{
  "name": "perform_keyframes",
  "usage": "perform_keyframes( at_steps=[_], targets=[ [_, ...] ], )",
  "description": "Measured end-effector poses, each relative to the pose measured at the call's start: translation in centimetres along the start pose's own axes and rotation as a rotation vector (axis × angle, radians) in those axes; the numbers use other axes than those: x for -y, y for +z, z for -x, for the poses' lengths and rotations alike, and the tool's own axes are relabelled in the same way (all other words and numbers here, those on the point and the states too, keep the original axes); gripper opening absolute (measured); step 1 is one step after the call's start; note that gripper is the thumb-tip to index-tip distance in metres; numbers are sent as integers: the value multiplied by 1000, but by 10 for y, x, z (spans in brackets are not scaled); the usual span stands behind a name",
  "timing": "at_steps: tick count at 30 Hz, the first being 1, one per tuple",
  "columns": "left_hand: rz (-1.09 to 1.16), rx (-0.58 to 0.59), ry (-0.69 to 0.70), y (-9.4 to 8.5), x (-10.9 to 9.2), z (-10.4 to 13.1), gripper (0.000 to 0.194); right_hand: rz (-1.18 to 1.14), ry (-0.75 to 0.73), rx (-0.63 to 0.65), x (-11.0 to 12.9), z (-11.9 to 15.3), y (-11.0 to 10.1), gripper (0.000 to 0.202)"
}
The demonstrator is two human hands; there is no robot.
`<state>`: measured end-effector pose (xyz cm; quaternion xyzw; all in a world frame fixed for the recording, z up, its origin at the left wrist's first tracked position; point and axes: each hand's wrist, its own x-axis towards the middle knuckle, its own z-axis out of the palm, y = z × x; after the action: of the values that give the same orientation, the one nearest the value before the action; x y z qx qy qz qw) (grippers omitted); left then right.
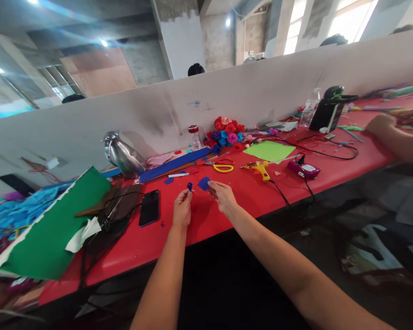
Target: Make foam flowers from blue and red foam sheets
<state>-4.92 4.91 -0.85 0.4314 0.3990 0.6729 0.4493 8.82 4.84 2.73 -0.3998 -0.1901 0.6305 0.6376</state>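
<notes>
Near the front of the red table, my left hand (183, 205) is closed on a small dark-blue rolled flower piece (190, 186), which sticks up from the fingertips. My right hand (222, 196) pinches a blue square petal piece (203, 184) at its edge, a short gap to the right of the flower piece. Both pieces are held above the tabletop, apart from each other. Just beyond them lie yellow-handled scissors (223, 168) and a white pen-like stick (179, 174). A long blue strip (175, 164) stretches behind.
A yellow glue gun (260, 170) with a cord and a purple box (303, 170) lie right. A phone (149, 208) and a green sheet (55, 229) are left. Behind stand a steel jug (124, 155) and finished flowers (227, 133). Another person's arm (395, 137) reaches in at far right.
</notes>
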Motion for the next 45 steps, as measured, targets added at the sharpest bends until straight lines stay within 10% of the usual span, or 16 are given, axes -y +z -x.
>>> perform_keyframes(
  at_steps=[45],
  targets=[
    [0, 95, -80, 7, -7, 4, 21, 69, -136, 96, -11, 16, 18, 18]
  ],
)
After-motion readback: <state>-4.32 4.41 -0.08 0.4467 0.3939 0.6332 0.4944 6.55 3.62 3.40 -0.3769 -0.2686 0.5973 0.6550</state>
